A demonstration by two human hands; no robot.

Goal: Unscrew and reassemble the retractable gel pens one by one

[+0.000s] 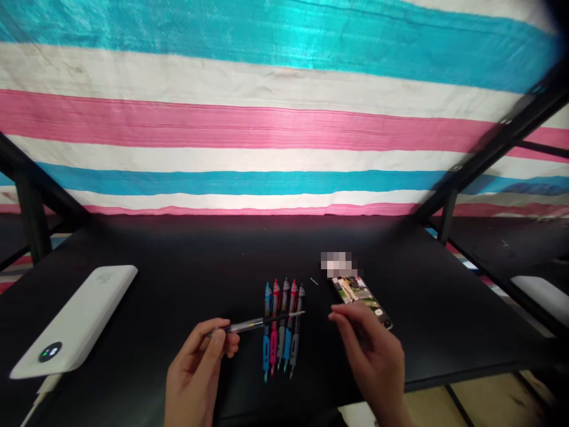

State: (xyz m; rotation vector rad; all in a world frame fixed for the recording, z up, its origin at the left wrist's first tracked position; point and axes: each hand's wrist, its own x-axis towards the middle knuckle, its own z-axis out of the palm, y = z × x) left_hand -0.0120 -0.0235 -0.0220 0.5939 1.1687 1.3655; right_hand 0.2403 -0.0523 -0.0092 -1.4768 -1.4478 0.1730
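Observation:
My left hand (198,365) is closed on an opened pen (246,325), a clear barrel held nearly level. A thin dark refill with a pinkish tip sticks out of its right end. Below it, several click pens (273,353) with blue, pink and grey grips lie side by side on the black table. To the right, my right hand (373,350) is pinched in front of a phone; whatever sits between its thumb and forefinger is too small to make out. A tiny pale piece, possibly a spring (313,281), rests just beyond the pens.
The phone (371,302) lies with its screen lit. On the left sits a white power bank (89,320) with a cable (44,388) plugged in. Black metal frame bars (480,151) rise at both sides, and a striped sheet (267,130) hangs behind the table (178,249).

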